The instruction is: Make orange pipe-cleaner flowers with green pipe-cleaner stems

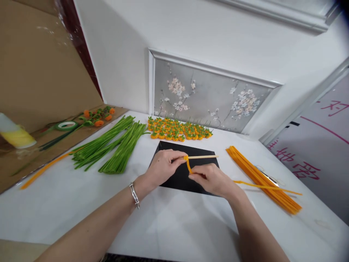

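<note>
My left hand (164, 165), with a silver bangle at its wrist, pinches one end of a thin wooden stick (203, 157) that points right. An orange pipe cleaner (188, 166) is wrapped around the stick near my left fingertips. My right hand (211, 177) pinches the same pipe cleaner just below the stick, with fingers closed. Both hands are above a black tray (177, 178). What looks like the pipe cleaner's long tail comes out right of my right wrist, crossing over a bundle of orange pipe cleaners (256, 178).
Green pipe cleaners (120, 149) lie left on the white table (169, 225). Rows of small orange pieces with green tops (177, 130) stand behind the tray. Far left are green tape (66, 126), a yellow spool (19, 136) and orange flowers (98, 123). Scissors lie partly under the orange bundle.
</note>
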{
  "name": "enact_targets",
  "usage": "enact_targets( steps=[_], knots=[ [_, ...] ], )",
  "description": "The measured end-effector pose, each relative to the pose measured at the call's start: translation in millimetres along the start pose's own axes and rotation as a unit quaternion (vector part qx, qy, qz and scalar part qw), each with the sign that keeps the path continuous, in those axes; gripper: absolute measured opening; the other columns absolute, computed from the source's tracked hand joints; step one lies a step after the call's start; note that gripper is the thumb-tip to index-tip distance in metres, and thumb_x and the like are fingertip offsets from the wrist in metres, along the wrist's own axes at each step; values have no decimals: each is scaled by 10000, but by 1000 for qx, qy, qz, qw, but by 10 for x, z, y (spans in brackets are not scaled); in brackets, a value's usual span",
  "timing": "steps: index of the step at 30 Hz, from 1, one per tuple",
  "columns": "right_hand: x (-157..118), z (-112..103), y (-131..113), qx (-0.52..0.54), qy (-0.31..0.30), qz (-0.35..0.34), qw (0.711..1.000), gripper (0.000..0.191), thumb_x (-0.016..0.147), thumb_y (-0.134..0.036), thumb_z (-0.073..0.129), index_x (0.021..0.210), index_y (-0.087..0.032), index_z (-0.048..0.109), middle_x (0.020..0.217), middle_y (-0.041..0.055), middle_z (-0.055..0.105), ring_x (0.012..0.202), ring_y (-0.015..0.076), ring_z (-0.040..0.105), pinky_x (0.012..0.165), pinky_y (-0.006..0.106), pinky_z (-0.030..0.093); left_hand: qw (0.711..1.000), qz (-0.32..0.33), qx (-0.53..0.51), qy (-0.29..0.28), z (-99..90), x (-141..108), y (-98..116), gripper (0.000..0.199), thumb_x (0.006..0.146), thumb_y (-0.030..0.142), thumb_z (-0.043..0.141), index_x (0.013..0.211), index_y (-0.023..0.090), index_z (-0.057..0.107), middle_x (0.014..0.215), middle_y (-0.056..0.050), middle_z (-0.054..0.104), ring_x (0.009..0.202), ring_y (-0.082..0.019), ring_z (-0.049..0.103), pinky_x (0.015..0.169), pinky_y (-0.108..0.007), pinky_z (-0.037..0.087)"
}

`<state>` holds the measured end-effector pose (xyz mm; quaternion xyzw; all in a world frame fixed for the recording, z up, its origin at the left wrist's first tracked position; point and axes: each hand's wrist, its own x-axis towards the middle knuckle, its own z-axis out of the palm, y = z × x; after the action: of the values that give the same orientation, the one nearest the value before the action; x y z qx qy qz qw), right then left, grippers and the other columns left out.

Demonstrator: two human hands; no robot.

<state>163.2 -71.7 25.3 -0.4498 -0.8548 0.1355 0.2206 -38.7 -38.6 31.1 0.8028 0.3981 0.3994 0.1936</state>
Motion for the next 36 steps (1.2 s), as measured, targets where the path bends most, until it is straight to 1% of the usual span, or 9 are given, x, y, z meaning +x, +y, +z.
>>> enact_targets(
  steps=[4,11,15,18,21,24,28,32,36],
  knots=[
    [-44,-39,-133,-55,13,-39,998,236,905,-252,497,690,-204,581,616,-16,560,559,116,485,550,226,344,999,18,45,-8,-4,6,-58,237,849,169,596,1030,254,723,925,4,751,807,-166,664,736,-259,486],
    [-69,-127,-85,-85,126,-81,985,229,953,-253,451,896,-176,659,754,36,629,637,127,566,605,232,416,994,82,52,-55,33,11,-147,240,852,137,600,1025,252,719,899,-10,728,815,-150,642,734,-246,486],
    [-51,-146,-26,-67,175,-77,979,202,948,-248,479,922,-190,671,814,34,652,710,127,600,656,225,445,991,98,33,-85,41,19,-123,215,847,150,618,1009,247,723,864,-15,722,824,-151,636,729,-248,490],
    [-39,-154,7,-44,187,-60,979,185,931,-253,511,882,-200,681,812,24,660,716,127,604,672,228,455,984,129,20,-118,63,14,-95,192,847,144,617,970,240,729,836,-11,720,815,-146,632,720,-237,487],
    [-35,-164,68,-15,175,-34,984,164,903,-253,553,821,-214,690,784,8,673,691,126,600,676,235,456,978,146,7,-147,96,-3,-74,188,833,95,612,915,212,734,816,-12,710,802,-135,631,706,-216,481],
    [-38,-178,155,26,152,3,988,163,884,-270,573,785,-218,692,764,-4,684,654,122,592,637,230,444,978,152,-12,-146,118,-20,-56,219,812,42,605,912,190,732,797,-13,707,796,-131,633,701,-207,482],
    [-32,-191,257,88,73,56,992,239,892,-342,536,768,-202,685,670,-15,646,585,113,541,541,217,397,979,162,-52,-113,119,-29,-20,245,815,52,599,958,205,726,818,-15,708,788,-122,641,693,-204,497],
    [-14,-162,283,134,-26,74,988,312,914,-352,473,734,-183,663,620,-21,607,555,101,506,509,204,364,983,162,-59,-69,114,-26,8,220,829,100,605,965,223,727,824,-21,712,779,-128,649,683,-220,514],
    [-12,-93,190,139,-40,77,987,284,923,-337,456,761,-193,638,630,-24,610,586,102,535,549,200,382,988,145,-51,3,120,-18,-22,197,837,129,612,974,214,725,858,-31,726,779,-137,658,681,-237,528]
  ],
)
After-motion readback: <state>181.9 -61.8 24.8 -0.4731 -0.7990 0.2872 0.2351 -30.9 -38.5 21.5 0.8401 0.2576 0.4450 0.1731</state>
